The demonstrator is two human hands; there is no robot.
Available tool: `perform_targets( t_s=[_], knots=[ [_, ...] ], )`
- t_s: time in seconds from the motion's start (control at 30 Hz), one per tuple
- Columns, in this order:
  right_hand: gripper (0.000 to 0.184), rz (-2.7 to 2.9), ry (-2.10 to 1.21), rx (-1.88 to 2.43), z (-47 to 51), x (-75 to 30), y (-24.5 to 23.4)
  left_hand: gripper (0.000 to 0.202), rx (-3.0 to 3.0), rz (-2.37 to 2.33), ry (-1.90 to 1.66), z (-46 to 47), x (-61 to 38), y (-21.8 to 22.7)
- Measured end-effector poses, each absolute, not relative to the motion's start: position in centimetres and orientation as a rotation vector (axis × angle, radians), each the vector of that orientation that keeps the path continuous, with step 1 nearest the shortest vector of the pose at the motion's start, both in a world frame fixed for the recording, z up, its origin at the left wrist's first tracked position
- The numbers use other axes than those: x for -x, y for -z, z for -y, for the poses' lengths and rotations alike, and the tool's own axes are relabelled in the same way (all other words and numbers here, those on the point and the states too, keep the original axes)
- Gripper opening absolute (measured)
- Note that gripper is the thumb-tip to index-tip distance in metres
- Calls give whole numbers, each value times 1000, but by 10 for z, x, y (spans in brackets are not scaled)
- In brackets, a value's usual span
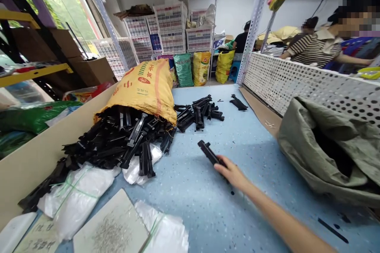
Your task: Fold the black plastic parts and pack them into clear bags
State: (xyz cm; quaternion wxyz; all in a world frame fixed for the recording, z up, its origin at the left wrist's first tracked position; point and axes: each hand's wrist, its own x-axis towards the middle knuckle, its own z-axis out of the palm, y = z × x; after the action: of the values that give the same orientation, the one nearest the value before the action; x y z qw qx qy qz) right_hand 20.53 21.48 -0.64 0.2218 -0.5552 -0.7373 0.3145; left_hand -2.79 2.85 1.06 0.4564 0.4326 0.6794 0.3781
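My right hand (230, 172) reaches out over the blue table (237, 138) with its fingers closed round a long black plastic part (208, 152). The part sticks out up and to the left of the fingers. A large heap of the same black parts (118, 142) spills from a yellow sack (145, 85) lying on its side at the left. A smaller pile of black parts (197, 112) lies further back, and a single one (238, 103) sits beyond it. My left hand is out of sight.
An open olive-green sack (332, 146) slumps at the right against a white perforated panel (299, 83). Tied white plastic bags (80, 193) and flat sheets (111, 227) lie at the near left. Behind the panel sit other people (317, 45). White crates (170, 25) are stacked at the back.
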Motion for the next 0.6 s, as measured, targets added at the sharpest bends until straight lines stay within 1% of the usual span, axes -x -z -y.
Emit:
perform_targets(
  t_s=[0.1,0.13,0.2,0.27,0.4,0.47,0.53,0.6],
  knots=[
    [46,1732,-1313,1259,-126,-181,9,76,-1065,-1582,-984,-34,-3,-19],
    [44,1692,-1400,1198,-102,-176,5,80,-1059,-1537,-1014,-39,-14,-23],
    [35,1668,-1450,1136,-70,-176,-6,79,-1031,-1432,-1083,-50,-32,-33],
    [31,1727,-1282,1135,-65,-187,-17,75,-988,-1340,-1081,-56,-43,-43],
    [31,2017,-581,1063,-96,-218,-28,79,-895,-1205,-904,-46,-49,-60],
    [31,2176,-351,943,-112,-224,-31,80,-893,-1170,-849,-35,-51,-63],
    [32,2254,-346,892,-119,-221,-33,79,-936,-1187,-859,-28,-53,-64],
    [36,2197,-600,971,-116,-215,-35,79,-989,-1240,-911,-27,-54,-63]
  ],
)
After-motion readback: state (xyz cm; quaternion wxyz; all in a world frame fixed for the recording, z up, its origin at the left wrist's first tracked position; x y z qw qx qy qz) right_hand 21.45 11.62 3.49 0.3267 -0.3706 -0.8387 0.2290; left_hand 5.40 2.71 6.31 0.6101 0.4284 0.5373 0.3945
